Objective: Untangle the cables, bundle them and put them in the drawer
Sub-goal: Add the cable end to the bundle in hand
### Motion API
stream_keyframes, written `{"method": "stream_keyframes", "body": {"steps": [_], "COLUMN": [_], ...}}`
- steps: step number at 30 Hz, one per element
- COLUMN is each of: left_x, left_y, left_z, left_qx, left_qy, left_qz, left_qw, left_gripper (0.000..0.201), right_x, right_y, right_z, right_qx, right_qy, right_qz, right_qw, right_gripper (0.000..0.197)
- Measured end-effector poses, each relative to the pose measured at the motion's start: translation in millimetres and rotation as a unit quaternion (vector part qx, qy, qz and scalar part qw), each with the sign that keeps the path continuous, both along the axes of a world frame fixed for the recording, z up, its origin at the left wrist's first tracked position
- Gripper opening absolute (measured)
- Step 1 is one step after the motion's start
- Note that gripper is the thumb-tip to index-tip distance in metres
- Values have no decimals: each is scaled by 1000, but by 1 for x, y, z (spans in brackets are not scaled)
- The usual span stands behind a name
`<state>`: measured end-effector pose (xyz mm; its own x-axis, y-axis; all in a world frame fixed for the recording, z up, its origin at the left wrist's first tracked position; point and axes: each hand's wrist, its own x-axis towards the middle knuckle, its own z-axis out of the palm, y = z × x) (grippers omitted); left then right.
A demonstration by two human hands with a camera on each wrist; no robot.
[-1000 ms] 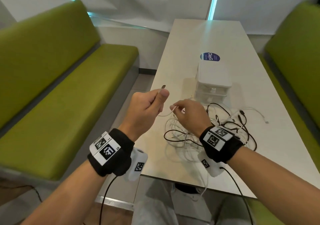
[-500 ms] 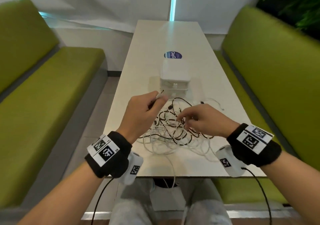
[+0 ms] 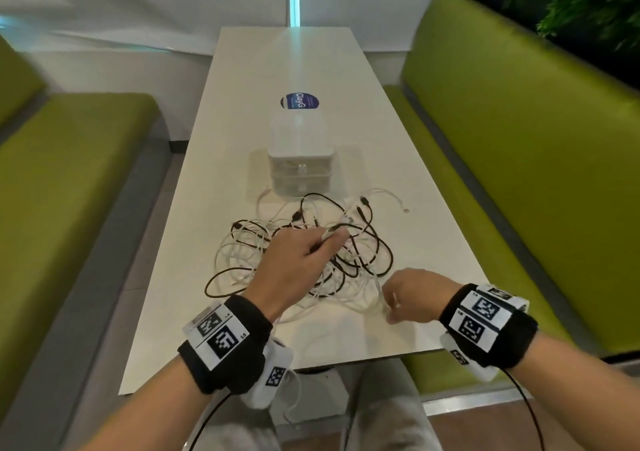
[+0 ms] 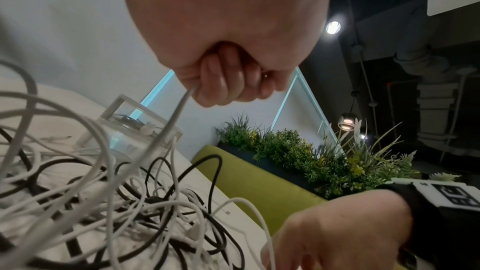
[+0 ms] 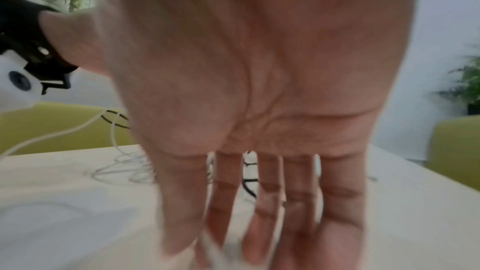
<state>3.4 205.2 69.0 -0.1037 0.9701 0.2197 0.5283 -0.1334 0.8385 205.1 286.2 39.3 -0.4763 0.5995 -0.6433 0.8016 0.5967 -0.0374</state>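
The untangling is the step in hand; nothing looks bundled yet, and the drawers appear shut.

Going from the left edge of the long white table: the left hand hangs over the middle of the tangled heap of thin white and black cables, which lies across the table's width toward the near edge. This hand is clenched round a white cable; the left wrist view shows the fingers curled tight, with the strand running down from the fist into the heap. The head view shows a white plug end sticking out past the thumb side.

Farther along the table's midline, just beyond the heap, stands the small white plastic drawer unit, and behind it a round blue sticker.

Toward the right edge, near the near right corner, the right hand sits low at the heap's rim. The right wrist view shows the fingers fairly straight and spread, with something white at the blurred fingertips. Whether it pinches a strand I cannot tell.

Next, I judge, the held cable must be drawn clear while the right hand pins or parts the loops crossing it. A slow pull is needed, since a tug may tighten the knots.
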Motion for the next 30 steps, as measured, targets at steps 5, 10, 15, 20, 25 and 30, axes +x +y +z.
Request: {"method": "stream_keyframes", "body": {"steps": [5, 10, 15, 20, 25, 30], "left_x": [0, 4, -3, -20, -30, -37], "left_y": [7, 11, 11, 4, -4, -18], "left_z": [-8, -7, -6, 1, 1, 7], "left_qx": [-23, 14, 62, 19, -23, -4], "left_qy": [22, -6, 68, 45, 106, 147], "left_qz": [-21, -34, 26, 36, 45, 76], "left_qw": [999, 999, 995, 998, 993, 986], "left_gripper": [48, 34, 34, 29, 40, 35], "right_x": [-8, -41, -81, -99, -99, -93], "right_y": [12, 14, 10, 2, -1, -7], "right_z": [-3, 31, 48, 70, 89, 93], "right_qx": [29, 105, 170, 53, 4, -43], "right_qy": [107, 194, 213, 304, 333, 370], "right_qz": [0, 30, 36, 29, 18, 3], "right_qw": [994, 975, 961, 951, 943, 928], "right_gripper": [23, 38, 32, 17, 25, 12]}}
